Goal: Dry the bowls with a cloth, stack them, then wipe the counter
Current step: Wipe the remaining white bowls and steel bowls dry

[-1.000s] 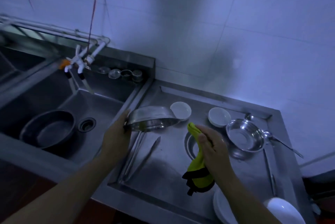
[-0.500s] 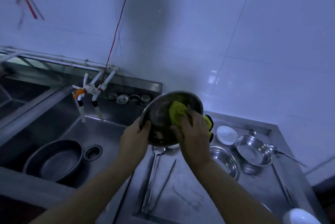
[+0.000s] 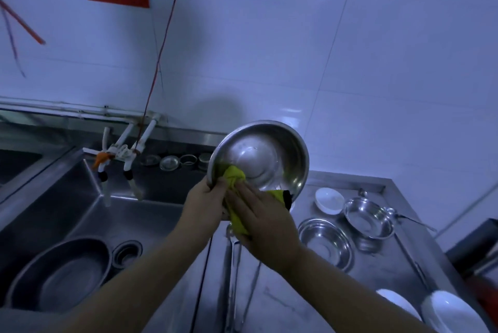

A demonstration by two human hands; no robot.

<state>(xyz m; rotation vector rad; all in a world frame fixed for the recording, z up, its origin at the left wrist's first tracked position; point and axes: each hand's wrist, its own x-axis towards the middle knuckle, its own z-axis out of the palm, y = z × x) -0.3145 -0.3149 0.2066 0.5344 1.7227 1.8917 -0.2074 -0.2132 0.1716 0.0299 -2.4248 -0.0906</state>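
A large steel bowl (image 3: 262,155) is held up in front of the wall, tilted with its inside facing me. My left hand (image 3: 206,202) grips its lower left rim. My right hand (image 3: 262,221) presses a yellow cloth (image 3: 234,175) against the lower inside edge of the bowl; the cloth's black-trimmed end hangs out to the right. On the steel counter (image 3: 377,279) below sit two smaller steel bowls (image 3: 326,242) (image 3: 369,221) and a small white bowl (image 3: 329,200).
A sink (image 3: 151,219) on the left holds a large dark basin (image 3: 62,273) beside the drain. White taps (image 3: 126,155) hang over it. A ladle and tongs (image 3: 235,265) lie on the counter. White dishes (image 3: 450,312) sit at the near right corner.
I lifted the big bowl off the counter and turned its inside toward me. The cloth went into it, then slid from the centre down to the lower left rim.
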